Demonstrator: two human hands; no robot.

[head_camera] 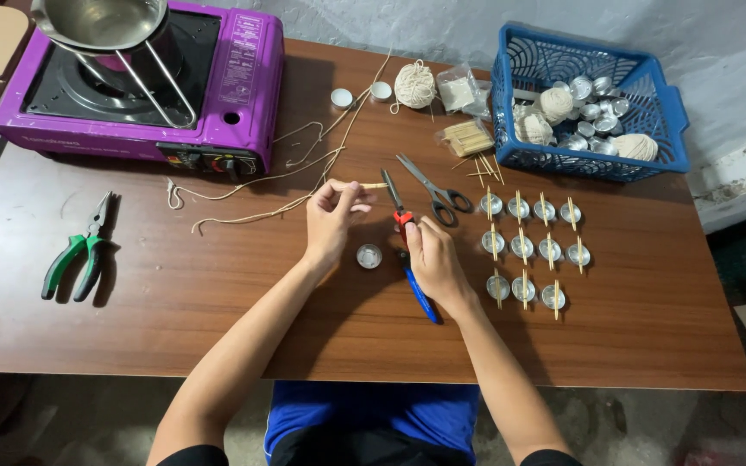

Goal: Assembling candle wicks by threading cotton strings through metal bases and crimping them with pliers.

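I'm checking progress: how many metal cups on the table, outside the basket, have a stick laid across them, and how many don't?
Cups with a stick: 11
Cups without a stick: 3
Total: 14

Home craft bench: portable stove (pixel 144 82), pliers (pixel 79 255), twine ball (pixel 414 85).

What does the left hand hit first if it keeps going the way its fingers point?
Likely the cutter in the right hand: the left hand points a small wooden stick rightward at it. Depth is unclear.

Purple stove (pixel 235 78); blue basket (pixel 662 108); green-handled pliers (pixel 79 259); brown table (pixel 218 311).
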